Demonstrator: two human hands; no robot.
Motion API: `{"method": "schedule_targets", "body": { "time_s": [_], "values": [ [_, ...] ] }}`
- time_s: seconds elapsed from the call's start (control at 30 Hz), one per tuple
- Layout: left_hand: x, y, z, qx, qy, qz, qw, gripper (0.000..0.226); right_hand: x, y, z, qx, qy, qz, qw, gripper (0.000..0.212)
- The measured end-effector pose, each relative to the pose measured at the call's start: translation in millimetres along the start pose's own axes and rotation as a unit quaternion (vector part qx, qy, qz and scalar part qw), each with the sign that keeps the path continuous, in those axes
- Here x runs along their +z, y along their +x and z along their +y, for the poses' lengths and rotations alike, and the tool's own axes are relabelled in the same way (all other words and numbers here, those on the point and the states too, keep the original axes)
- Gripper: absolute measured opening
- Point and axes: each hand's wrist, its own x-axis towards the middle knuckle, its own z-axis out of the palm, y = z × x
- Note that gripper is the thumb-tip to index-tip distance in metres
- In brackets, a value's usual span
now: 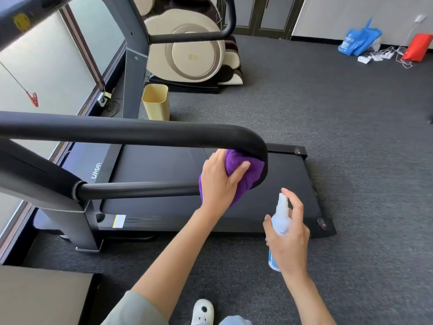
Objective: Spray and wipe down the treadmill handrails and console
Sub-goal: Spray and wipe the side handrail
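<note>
The treadmill (210, 188) fills the middle of your view, its black deck lying flat on the grey carpet (328, 113). Beyond it stands a cream massage chair (194, 52), with a yellow bin (155, 102) just beside the treadmill's far upright. The near handrail (131, 131) runs across in front of you and curves down at its right end. Your left hand (218, 181) grips a bunched purple cloth (243, 170), fingers and thumb curled round it, and presses it against the inside of that curve. Your right hand (289, 235) is wrapped round a small white spray bottle (280, 219), held upright just right of the cloth and clear of the rail, forefinger raised above the nozzle. A white shoe (202, 311) shows at the bottom edge.
</note>
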Motion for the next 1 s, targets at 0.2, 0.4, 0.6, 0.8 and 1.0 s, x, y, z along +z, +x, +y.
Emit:
{"method": "schedule_targets", "body": {
  "time_s": [0.2,0.4,0.6,0.8,1.0],
  "values": [
    [16.3,-8.3,2.0,-0.044,-0.049,-0.017,0.998,0.067,-4.3,18.1,-6.4,-0.007,-0.005,0.021,1.000,0.069],
    [24.7,-7.5,-13.4,0.006,0.091,-0.047,0.995,0.082,-11.1,26.3,-6.7,-0.014,-0.017,0.027,0.999,0.066],
    [-1.2,-4.9,-45.0,0.124,0.291,-0.114,0.942,0.078,-11.9,19.7,-6.4,-0.024,-0.010,0.025,0.999,0.067],
    [-27.7,-8.5,-61.9,0.136,0.342,-0.111,0.923,0.078,3.0,14.3,-8.9,-0.026,0.005,-0.010,1.000,0.065],
    [-64.5,-12.5,-83.0,0.106,0.356,-0.086,0.924,0.076,15.3,15.0,-15.1,-0.056,-0.009,-0.010,0.998,0.062]
  ]
}}
